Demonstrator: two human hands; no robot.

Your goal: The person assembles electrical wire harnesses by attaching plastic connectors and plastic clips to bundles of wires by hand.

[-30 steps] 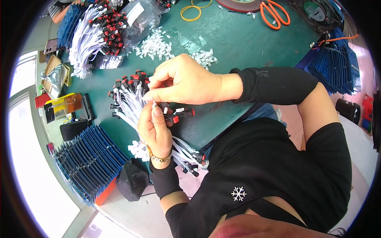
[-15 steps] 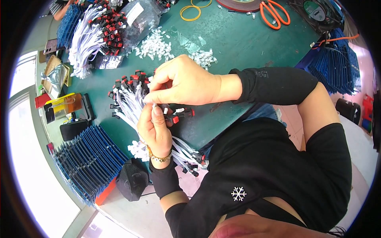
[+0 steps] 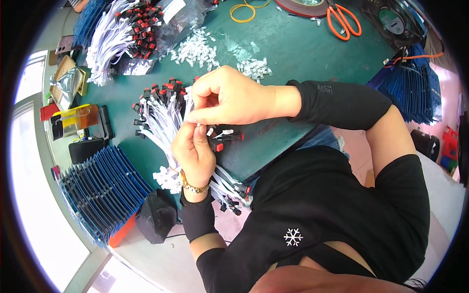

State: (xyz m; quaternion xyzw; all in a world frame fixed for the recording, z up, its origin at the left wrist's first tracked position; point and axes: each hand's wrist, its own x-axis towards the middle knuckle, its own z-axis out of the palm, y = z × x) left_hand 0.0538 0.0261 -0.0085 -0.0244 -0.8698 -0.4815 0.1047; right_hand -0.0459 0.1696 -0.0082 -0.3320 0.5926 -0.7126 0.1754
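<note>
My left hand [image 3: 194, 154] is closed, thumb against finger, on a small white connector [image 3: 199, 125] that barely shows between the fingertips. Right above it my right hand [image 3: 229, 97] is in a pinch, its thumb tip close to that connector; what its fingers hold is hidden. Black-and-red switch pieces [image 3: 219, 145] with short white ends stick out beside my left hand. Under and left of the hands lies a bundle of white cables [image 3: 159, 122] with black-and-red ends. More white cables [image 3: 222, 180] trail past my left wrist over the table's near edge.
Piles of small clear plastic pieces [image 3: 195, 49] lie beyond my hands. A larger white cable bundle [image 3: 105, 44] is at far left, with a plastic bag [image 3: 183, 19]. Orange-handled scissors [image 3: 344, 22] and yellow rings [image 3: 243, 13] lie at the back. Stacked blue strips [image 3: 102, 190] stand left.
My hands stay together in much the same pose, the fingertips slightly closer. The whole view has shifted a little. No object has visibly been put down or picked up.
</note>
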